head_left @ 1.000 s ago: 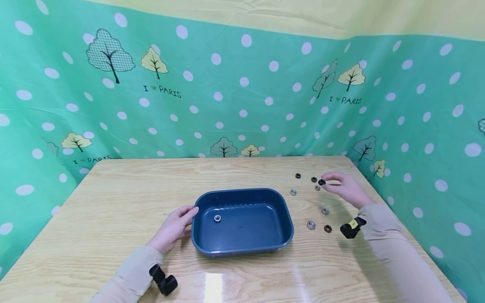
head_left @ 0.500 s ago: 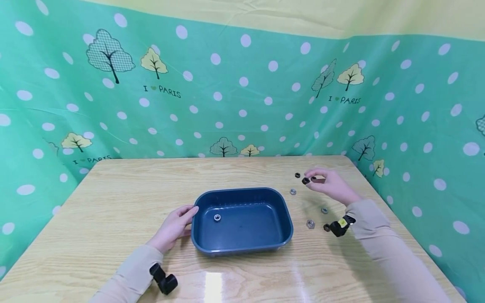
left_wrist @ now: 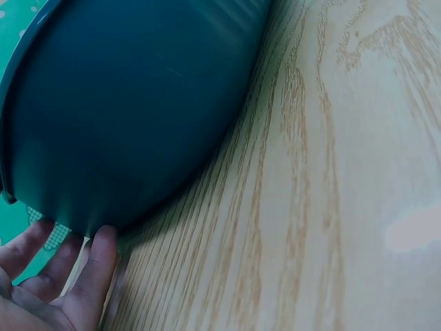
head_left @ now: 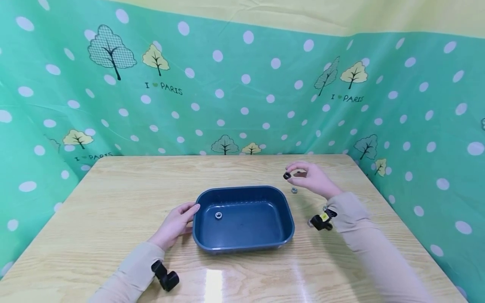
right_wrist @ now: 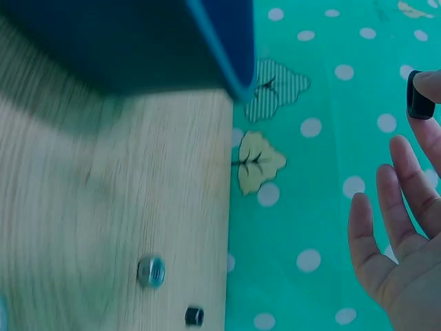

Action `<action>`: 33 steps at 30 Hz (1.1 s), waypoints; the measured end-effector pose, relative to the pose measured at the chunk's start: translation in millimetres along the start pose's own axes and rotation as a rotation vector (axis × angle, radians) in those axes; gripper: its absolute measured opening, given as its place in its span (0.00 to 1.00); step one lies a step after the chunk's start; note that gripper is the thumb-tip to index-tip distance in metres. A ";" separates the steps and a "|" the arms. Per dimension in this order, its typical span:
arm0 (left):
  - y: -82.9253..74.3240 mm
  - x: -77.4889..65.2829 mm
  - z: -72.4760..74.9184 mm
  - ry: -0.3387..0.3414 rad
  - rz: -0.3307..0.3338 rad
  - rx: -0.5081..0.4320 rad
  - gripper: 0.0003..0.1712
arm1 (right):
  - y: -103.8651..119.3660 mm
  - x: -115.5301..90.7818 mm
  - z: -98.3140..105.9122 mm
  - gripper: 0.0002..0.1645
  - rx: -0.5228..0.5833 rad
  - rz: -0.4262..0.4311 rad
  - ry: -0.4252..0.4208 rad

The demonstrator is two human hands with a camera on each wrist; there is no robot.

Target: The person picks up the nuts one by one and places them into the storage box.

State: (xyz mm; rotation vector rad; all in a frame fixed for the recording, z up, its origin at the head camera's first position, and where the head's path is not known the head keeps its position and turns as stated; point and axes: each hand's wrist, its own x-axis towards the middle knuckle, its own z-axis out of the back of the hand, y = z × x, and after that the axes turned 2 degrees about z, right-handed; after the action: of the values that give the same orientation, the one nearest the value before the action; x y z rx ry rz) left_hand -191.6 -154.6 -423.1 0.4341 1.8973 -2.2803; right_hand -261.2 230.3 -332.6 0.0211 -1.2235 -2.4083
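Note:
My left hand [head_left: 176, 221] holds the left rim of a dark blue rectangular plastic tub [head_left: 242, 248], its thumb at the edge. In the left wrist view, fingers [left_wrist: 96, 269] touch the tub's outer wall. Inside the tub, toward the left, lies one silver nut [head_left: 218, 215]. My right hand [head_left: 312, 179] pinches a black nut [head_left: 287, 175] between thumb and index finger, above the table behind the tub's right back corner. The right wrist view shows this black nut [right_wrist: 420, 96] at the fingertips while the other fingers spread loosely.
Under the right hand a silver nut [head_left: 294, 190] sits on the wooden table [head_left: 151, 181]. Further nuts lie right of the tub, partly hidden by the right wrist's camera [head_left: 320, 221]. A loose black nut [right_wrist: 195, 316] shows near the table edge. Green curtain [head_left: 242, 84] surrounds the back and sides.
My right hand has lifted the black nut from the back right cluster and carried it left toward the tub. The left hand and tub have stayed in place.

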 end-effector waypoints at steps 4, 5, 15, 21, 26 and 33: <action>0.0 1.5 0.6 -0.003 0.009 0.011 0.37 | 10.6 6.8 -9.8 0.14 0.035 0.017 0.013; -0.2 2.0 0.6 -0.003 0.009 0.013 0.37 | 13.6 8.3 -11.9 0.14 0.041 0.024 0.015; 0.4 5.2 0.0 -0.009 0.013 0.006 0.37 | 35.3 23.5 -40.1 0.14 0.155 0.087 0.027; 2.0 3.9 0.9 -0.009 0.013 -0.002 0.37 | 43.3 31.8 -60.9 0.13 0.198 0.121 0.051; 1.2 2.2 1.1 -0.007 0.013 0.002 0.37 | 47.9 34.7 -74.9 0.13 0.203 0.184 0.069; -0.4 2.9 -0.1 -0.006 0.002 -0.014 0.34 | 51.5 37.0 -94.1 0.12 0.127 0.233 0.093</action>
State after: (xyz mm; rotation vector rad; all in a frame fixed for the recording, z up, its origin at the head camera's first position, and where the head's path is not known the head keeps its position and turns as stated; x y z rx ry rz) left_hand -194.4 -154.2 -423.6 0.4270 1.9085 -2.2628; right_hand -256.0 117.5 -343.5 0.0268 -1.2594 -2.1051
